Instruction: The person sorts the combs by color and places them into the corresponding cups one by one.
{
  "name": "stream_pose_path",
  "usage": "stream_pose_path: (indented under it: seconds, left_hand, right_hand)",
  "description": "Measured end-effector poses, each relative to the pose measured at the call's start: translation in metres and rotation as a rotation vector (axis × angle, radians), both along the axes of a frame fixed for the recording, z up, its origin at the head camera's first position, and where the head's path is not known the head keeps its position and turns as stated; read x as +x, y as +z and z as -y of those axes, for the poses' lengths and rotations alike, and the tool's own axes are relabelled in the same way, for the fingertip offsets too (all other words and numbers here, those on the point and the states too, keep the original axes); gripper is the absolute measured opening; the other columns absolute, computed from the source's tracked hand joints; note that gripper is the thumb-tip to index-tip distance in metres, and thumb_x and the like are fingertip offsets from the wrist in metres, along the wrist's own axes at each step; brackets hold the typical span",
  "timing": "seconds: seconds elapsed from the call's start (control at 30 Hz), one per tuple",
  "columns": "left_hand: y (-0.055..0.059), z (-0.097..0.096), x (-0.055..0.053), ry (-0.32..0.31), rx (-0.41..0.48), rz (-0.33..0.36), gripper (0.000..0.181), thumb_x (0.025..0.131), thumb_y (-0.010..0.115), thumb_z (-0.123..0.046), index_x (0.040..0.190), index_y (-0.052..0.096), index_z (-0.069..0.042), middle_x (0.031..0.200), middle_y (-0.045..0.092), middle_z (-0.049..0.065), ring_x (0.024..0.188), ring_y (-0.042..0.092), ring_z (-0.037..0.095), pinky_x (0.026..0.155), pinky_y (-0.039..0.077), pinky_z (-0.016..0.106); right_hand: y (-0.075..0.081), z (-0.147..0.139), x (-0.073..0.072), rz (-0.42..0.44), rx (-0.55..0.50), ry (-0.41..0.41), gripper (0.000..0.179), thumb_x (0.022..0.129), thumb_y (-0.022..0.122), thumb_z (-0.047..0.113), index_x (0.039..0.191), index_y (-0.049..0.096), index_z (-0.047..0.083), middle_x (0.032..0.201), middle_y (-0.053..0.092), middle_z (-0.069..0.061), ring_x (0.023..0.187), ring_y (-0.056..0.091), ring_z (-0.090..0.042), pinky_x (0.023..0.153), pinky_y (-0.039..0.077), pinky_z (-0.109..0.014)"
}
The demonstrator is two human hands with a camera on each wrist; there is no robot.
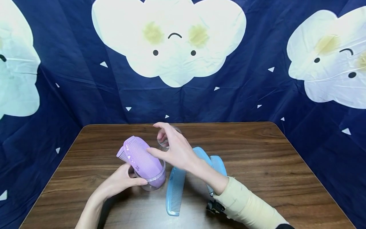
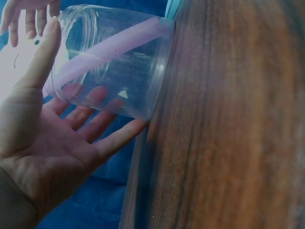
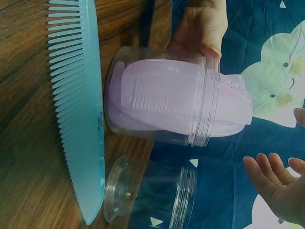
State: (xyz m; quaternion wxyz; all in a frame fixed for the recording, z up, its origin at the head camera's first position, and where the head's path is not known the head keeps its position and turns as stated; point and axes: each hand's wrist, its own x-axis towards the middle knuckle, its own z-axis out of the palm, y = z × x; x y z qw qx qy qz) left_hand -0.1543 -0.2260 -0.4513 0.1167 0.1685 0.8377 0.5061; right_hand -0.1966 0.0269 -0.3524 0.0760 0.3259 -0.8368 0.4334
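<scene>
My left hand [image 1: 120, 180] grips a clear plastic jar [image 3: 157, 136], its thumb by the rim and fingers round the side. Lilac combs [image 1: 143, 159] lean inside the jar, their upper ends sticking out past the rim; at least two show in the head view. Over the jar, my right hand [image 1: 178, 149] has its fingers loosely spread and holds nothing. In the right wrist view that hand's fingertips [image 3: 264, 162] are apart from the combs. Blue combs [image 1: 175, 194] lie on the table beside the jar, partly hidden by the right arm.
Behind my right hand stands a second clear jar [image 3: 147, 191], mostly covered in the head view. The wooden table [image 1: 257, 143] ends at a dark blue curtain [image 1: 85, 92] with white clouds. A black device [image 1: 215, 206] sits by the right sleeve.
</scene>
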Motion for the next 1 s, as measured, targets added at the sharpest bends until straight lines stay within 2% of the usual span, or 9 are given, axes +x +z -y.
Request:
stream_pose_path:
  seconds: [0.2,0.47,0.7,0.83,1.0]
  left_hand:
    - [0.003,0.001,0.000,0.068,-0.053,-0.037,0.054,0.085,0.084,-0.033,0.130,0.061,-0.016,0.119,0.074,0.000,0.104,0.067,0.006,0.088,0.054,0.023]
    - [0.005,0.001,0.000,0.105,-0.076,-0.050,0.053,0.083,0.086,-0.035,0.128,0.064,-0.017,0.114,0.075,0.000,0.097,0.068,0.006,0.083,0.055,0.023]
    - [0.007,0.002,0.000,0.132,-0.092,-0.058,0.051,0.082,0.086,-0.037,0.123,0.066,-0.014,0.109,0.075,0.000,0.092,0.067,0.003,0.080,0.054,0.022]
    - [0.008,0.002,-0.001,0.159,-0.114,-0.066,0.051,0.083,0.086,-0.039,0.121,0.067,-0.011,0.107,0.075,0.001,0.089,0.065,0.003,0.077,0.052,0.022]
    - [0.008,0.003,-0.002,0.210,-0.156,-0.075,0.053,0.082,0.086,-0.041,0.121,0.067,-0.011,0.107,0.074,0.001,0.090,0.063,0.006,0.078,0.050,0.021]
  right_hand:
    - [-0.003,-0.008,-0.003,-0.037,0.019,-0.039,0.070,0.086,0.083,0.037,0.145,0.046,0.026,0.106,0.063,0.002,0.097,0.066,-0.012,0.084,0.060,-0.035]
    - [-0.006,-0.025,-0.006,-0.031,0.034,-0.090,0.067,0.087,0.082,0.036,0.144,0.048,0.027,0.104,0.064,0.002,0.095,0.068,-0.014,0.080,0.059,-0.033]
    - [-0.012,-0.044,-0.011,-0.033,0.028,-0.108,0.061,0.090,0.080,0.035,0.142,0.050,0.024,0.106,0.066,-0.004,0.090,0.069,-0.020,0.080,0.061,-0.033]
    - [-0.016,-0.056,-0.015,-0.017,0.030,-0.125,0.061,0.089,0.080,0.034,0.142,0.051,0.020,0.105,0.066,-0.005,0.091,0.071,-0.024,0.080,0.060,-0.033]
    - [-0.021,-0.068,-0.016,-0.007,0.051,-0.159,0.063,0.088,0.081,0.033,0.142,0.051,0.021,0.105,0.067,-0.005,0.090,0.071,-0.021,0.080,0.060,-0.031]
